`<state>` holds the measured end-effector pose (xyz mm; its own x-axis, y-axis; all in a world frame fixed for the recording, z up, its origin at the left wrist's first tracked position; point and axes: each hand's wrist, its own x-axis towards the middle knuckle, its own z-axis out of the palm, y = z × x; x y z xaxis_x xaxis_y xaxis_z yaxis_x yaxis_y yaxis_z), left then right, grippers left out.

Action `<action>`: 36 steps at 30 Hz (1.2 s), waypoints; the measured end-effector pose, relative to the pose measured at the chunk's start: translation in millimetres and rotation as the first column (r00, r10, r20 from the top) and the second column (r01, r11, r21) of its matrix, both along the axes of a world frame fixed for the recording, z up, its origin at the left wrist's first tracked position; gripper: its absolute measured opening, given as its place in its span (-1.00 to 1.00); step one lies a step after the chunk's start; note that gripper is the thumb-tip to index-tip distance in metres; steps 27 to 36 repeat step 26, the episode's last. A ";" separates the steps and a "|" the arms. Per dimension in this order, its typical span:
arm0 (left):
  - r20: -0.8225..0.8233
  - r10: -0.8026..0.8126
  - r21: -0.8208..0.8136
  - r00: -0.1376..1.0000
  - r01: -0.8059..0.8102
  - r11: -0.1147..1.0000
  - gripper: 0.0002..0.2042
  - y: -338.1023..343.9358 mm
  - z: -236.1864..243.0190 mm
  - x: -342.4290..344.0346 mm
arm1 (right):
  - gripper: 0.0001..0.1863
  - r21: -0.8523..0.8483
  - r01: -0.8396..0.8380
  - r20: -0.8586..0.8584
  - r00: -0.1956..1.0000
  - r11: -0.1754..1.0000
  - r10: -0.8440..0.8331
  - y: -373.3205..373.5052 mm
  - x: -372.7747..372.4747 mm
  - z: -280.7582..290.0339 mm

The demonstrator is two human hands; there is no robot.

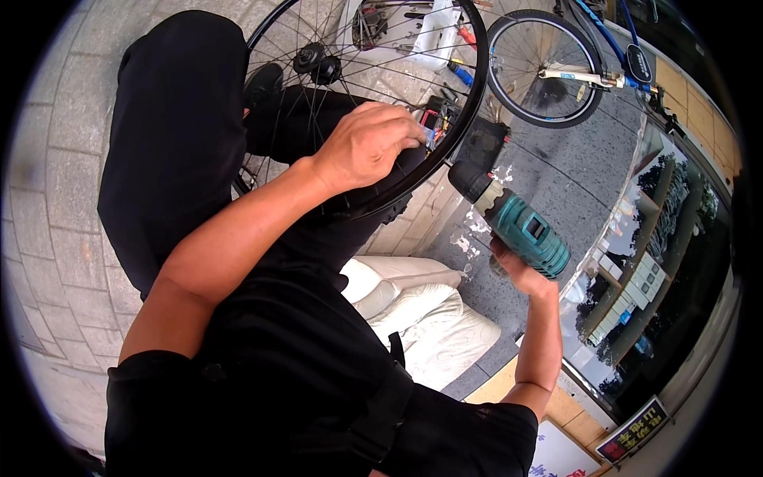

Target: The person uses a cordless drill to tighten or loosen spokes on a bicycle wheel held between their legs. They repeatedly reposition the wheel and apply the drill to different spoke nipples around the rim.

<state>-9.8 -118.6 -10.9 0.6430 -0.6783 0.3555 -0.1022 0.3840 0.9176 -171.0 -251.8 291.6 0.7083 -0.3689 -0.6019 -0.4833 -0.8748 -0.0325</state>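
Note:
A black bicycle wheel [478, 87] with thin dark spokes and a black hub [310, 58] leans over my legs. My left hand [369, 147] reaches across the spokes, its fingers pinched together just inside the rim; what they hold is too small to make out. In my right hand [520, 266] is a teal and black cordless drill [528, 230], gripped by its handle. Its black chuck points at the outer side of the rim, close to the left fingertips. Whether the bit touches the rim cannot be told.
Beyond the wheel, a white tray [435, 36] stands among tools, including a blue-handled screwdriver [461, 73]. A blue bicycle [604, 32] is at the far right. White padded cushions [429, 318] lie beside me, below the drill. A glass window [652, 262] lines the right.

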 end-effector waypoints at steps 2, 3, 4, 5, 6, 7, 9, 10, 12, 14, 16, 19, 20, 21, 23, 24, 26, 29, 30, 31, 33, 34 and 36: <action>0.005 0.000 -0.006 1.000 0.000 1.000 -0.81 -0.2 -0.2 0.1 | -0.72 -0.026 -0.021 -0.012 1.000 0.999 0.021 -2.4 -7.1 -1.5; 0.009 0.001 -0.008 1.000 -0.001 1.000 -0.81 0.1 -0.4 0.1 | -0.72 -0.014 -0.027 -0.005 1.000 1.000 0.027 -1.9 -6.5 -0.8; 0.012 0.005 -0.009 1.000 -0.004 1.000 -0.81 0.2 -0.1 0.5 | -0.72 -0.002 -0.035 0.002 0.999 0.999 0.035 -1.3 -2.6 -0.1; 0.011 0.011 -0.014 1.000 -0.011 1.000 -0.81 0.2 0.3 0.7 | -0.71 0.011 -0.043 0.010 0.999 0.999 0.042 -0.9 -0.5 0.2; 0.010 0.018 -0.020 1.000 -0.018 1.000 -0.81 0.3 0.9 0.7 | -0.72 0.026 -0.003 0.020 1.000 1.000 0.003 -0.7 -0.9 0.1; 0.008 0.022 -0.025 1.000 -0.022 0.999 -0.81 0.7 1.1 0.3 | -0.72 0.042 0.039 0.029 0.999 0.998 -0.040 0.2 -2.4 -0.1; 0.010 0.011 -0.025 1.000 -0.010 1.000 -0.81 1.5 0.7 -0.6 | -0.74 0.049 0.059 0.032 0.998 0.997 -0.060 1.9 -3.8 -0.2; 0.012 0.009 -0.026 1.000 -0.008 1.000 -0.81 1.5 0.3 -0.2 | -0.74 0.040 0.033 0.027 0.999 0.999 -0.034 1.6 -2.3 0.1; 0.021 0.004 -0.036 1.000 -0.003 0.999 -0.81 2.5 -1.4 0.3 | -0.75 0.035 0.004 0.033 0.999 0.999 -0.005 1.0 -2.4 -0.9; 0.032 0.010 -0.040 0.999 -0.009 0.999 -0.82 2.3 -1.4 0.0 | -0.78 0.028 -0.007 0.058 0.998 1.000 0.005 1.0 -4.3 -2.6; 0.051 0.029 -0.034 0.998 -0.027 0.999 -0.82 3.0 -1.3 0.6 | -0.83 -0.006 -0.022 0.099 0.995 1.000 0.022 7.4 0.8 -6.0; 0.056 0.020 -0.042 0.998 -0.018 0.999 -0.84 3.4 0.0 2.2 | -0.86 -0.050 -0.084 0.112 0.990 0.995 0.090 8.4 0.8 -8.8; 0.055 0.011 -0.029 0.998 -0.010 1.000 -0.85 2.6 1.1 4.1 | -0.86 -0.060 -0.110 0.107 0.987 0.992 0.116 6.2 -0.3 -8.1; 0.054 0.002 -0.016 0.999 -0.002 1.000 -0.86 1.1 1.8 6.1 | -0.86 -0.029 -0.140 0.125 0.982 0.990 0.143 0.7 -0.7 -7.5; 0.048 -0.034 -0.005 0.998 0.035 0.999 -0.88 0.2 3.5 12.5 | -0.86 0.036 -0.207 0.179 0.964 0.978 0.197 -5.3 7.4 -11.9; 0.035 -0.064 -0.013 0.997 0.065 0.998 -0.89 -2.1 5.6 14.7 | -0.84 0.184 0.089 0.147 0.982 0.979 -0.117 -3.9 14.6 -3.6; 0.047 -0.108 0.013 0.993 0.107 0.994 -0.91 0.5 3.8 19.4 | -0.72 0.161 -0.021 0.113 0.994 0.987 0.003 -8.5 27.0 9.9; 0.047 -0.108 0.013 0.993 0.107 0.994 -0.91 0.5 3.8 19.4 | -0.72 0.161 -0.021 0.113 0.994 0.987 0.003 -8.5 27.0 9.9; 0.047 -0.108 0.013 0.993 0.107 0.994 -0.91 0.5 3.8 19.4 | -0.72 0.161 -0.021 0.113 0.994 0.987 0.003 -8.5 27.0 9.9; 0.047 -0.108 0.013 0.993 0.107 0.994 -0.91 0.5 3.8 19.4 | -0.72 0.161 -0.021 0.113 0.994 0.987 0.003 -8.5 27.0 9.9; 0.047 -0.108 0.013 0.993 0.107 0.994 -0.91 0.5 3.8 19.4 | -0.72 0.161 -0.021 0.113 0.994 0.987 0.003 -8.5 27.0 9.9; 0.047 -0.108 0.013 0.993 0.107 0.994 -0.91 0.5 3.8 19.4 | -0.72 0.161 -0.021 0.113 0.994 0.987 0.003 -8.5 27.0 9.9; 0.047 -0.108 0.013 0.993 0.107 0.994 -0.91 0.5 3.8 19.4 | -0.72 0.161 -0.021 0.113 0.994 0.987 0.003 -8.5 27.0 9.9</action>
